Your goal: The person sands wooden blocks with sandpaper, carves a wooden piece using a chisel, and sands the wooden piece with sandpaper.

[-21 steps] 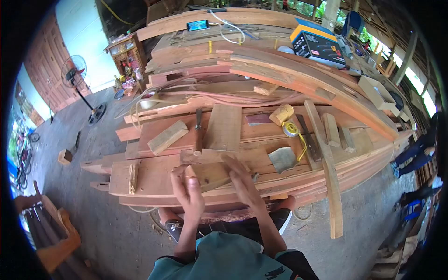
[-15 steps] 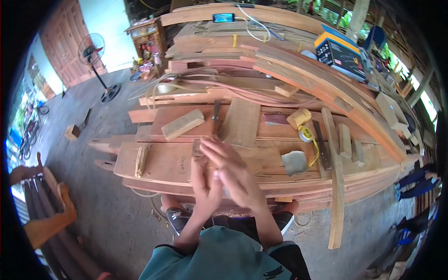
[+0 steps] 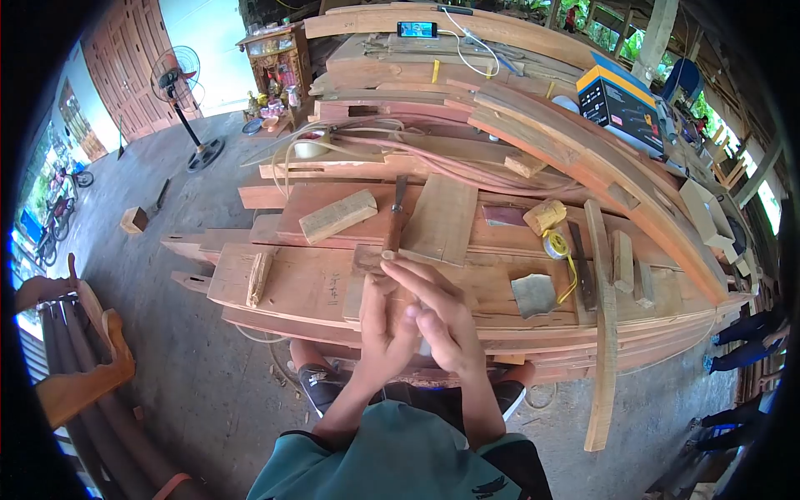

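My left hand (image 3: 385, 325) and my right hand (image 3: 446, 321) are close together over the near edge of stacked planks (image 3: 287, 292). The right fingers stretch forward and left, over the left fingertips. My left fingers point up, close together, palm turned towards the right hand. A small pale patch shows between the palms; I cannot make out what it is. Just beyond the fingertips lies a chisel (image 3: 393, 229), its wooden handle end towards me. A flat board (image 3: 439, 221) rests right of it, and a wood block (image 3: 338, 216) left. Under the fingers is a small darker wood piece (image 3: 367, 260).
On the right lie a tape measure (image 3: 556, 244), grey sandpaper-like sheet (image 3: 533, 295), yellowish block (image 3: 545, 217) and long batten (image 3: 600, 350) overhanging the edge. Hoses (image 3: 450, 162) cross behind. A curved beam (image 3: 600, 175) spans the right. A fan (image 3: 187, 117) stands left.
The view has shifted, so the bench appears slightly further right and lower. My hands stay together; the right thumb and fingers look a little more apart, and the chisel handle shows more fully.
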Available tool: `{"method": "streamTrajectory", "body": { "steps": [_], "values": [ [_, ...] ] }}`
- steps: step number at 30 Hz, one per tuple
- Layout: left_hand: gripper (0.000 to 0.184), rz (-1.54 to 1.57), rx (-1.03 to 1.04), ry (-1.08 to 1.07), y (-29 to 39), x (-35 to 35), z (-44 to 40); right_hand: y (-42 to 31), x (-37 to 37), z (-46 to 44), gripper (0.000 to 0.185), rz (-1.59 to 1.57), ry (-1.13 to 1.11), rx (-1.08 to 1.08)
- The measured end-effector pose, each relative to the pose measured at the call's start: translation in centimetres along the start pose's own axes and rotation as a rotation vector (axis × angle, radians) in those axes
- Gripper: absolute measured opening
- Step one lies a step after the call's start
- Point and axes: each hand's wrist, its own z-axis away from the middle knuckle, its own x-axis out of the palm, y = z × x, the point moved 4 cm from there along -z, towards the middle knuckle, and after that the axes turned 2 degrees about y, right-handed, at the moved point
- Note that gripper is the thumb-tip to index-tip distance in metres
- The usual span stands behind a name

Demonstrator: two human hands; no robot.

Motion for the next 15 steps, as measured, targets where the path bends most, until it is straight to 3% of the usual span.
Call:
{"method": "streamTrajectory", "body": {
  "steps": [3, 6, 8, 9, 10, 12, 15],
  "values": [
    [0.027, 0.092, -0.115, -0.051, -0.1, -0.3, -0.7, 1.6, -0.4, 0.2, 0.043, 0.079, 0.075, 0.066],
    [0.027, -0.287, 0.055, -0.166, 2.2, -1.0, -1.6, 2.2, -0.8, 1.0, 0.042, 0.09, 0.2, -0.031],
    [0.033, -0.386, 0.235, -0.021, 6.1, -3.7, -2.9, 2.4, -1.1, 1.2, 0.046, 0.123, 0.216, -0.08],
    [0.045, -0.295, 0.374, 0.134, 8.4, -5.7, -3.7, 2.4, -1.2, 1.5, 0.048, 0.141, 0.226, -0.099],
    [0.054, -0.213, 0.663, 0.162, 11.8, -7.5, -5.3, 2.4, -1.4, 1.7, 0.049, 0.135, 0.236, -0.071],
    [0.053, -0.081, 1.001, 0.158, 17.2, -9.8, -7.0, 2.5, -1.7, 1.9, 0.053, 0.12, 0.245, -0.025],
    [0.052, -0.058, 1.15, 0.115, 21.6, -10.4, -8.0, 1.8, -2.5, 1.8, 0.052, 0.138, 0.369, 0.007]
  ]
}}
